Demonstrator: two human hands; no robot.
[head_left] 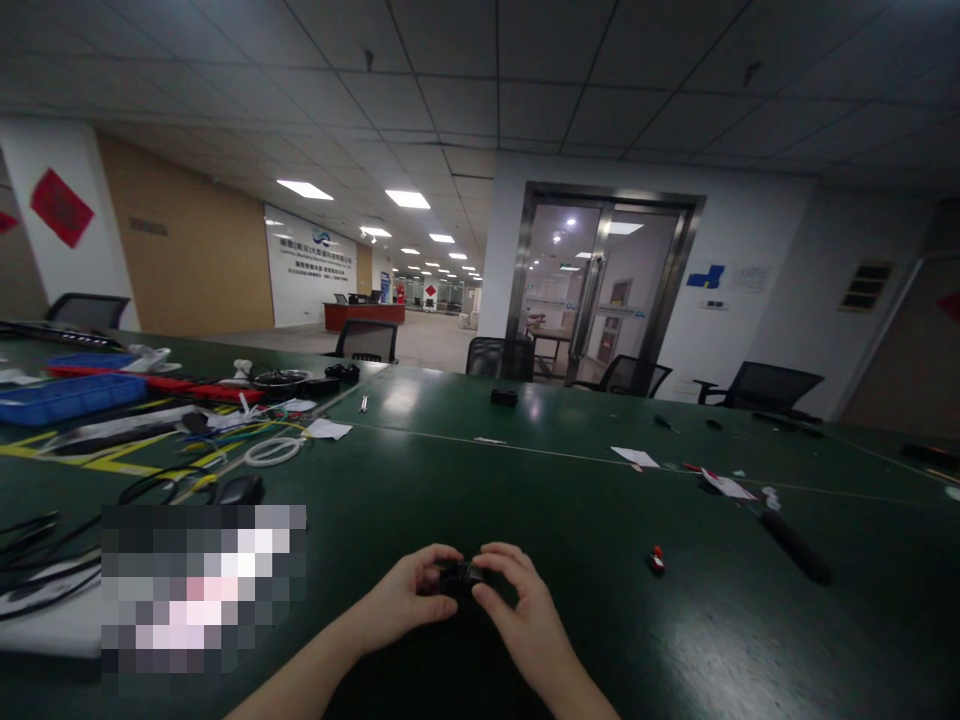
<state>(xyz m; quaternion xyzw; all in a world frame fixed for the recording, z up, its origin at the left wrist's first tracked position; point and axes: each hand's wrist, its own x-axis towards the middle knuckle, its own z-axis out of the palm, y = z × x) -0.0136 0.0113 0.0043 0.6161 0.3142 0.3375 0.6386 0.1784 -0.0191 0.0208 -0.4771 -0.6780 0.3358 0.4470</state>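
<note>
Both hands meet low in the middle of the view, just above the dark green table (570,500). My left hand (409,598) and my right hand (521,610) pinch a small black part (459,577) between their fingertips. The fingers of both hands curl round it, and most of the part is hidden by them. A small red and black piece (657,560) lies on the table to the right of my right hand, apart from it.
Blue trays (71,395), red strips, cables and a white coil (271,451) crowd the table's left side. A black mouse (238,490) lies near a blurred patch. A black tool (795,545), paper scraps (636,457) and office chairs (761,385) are to the right and behind.
</note>
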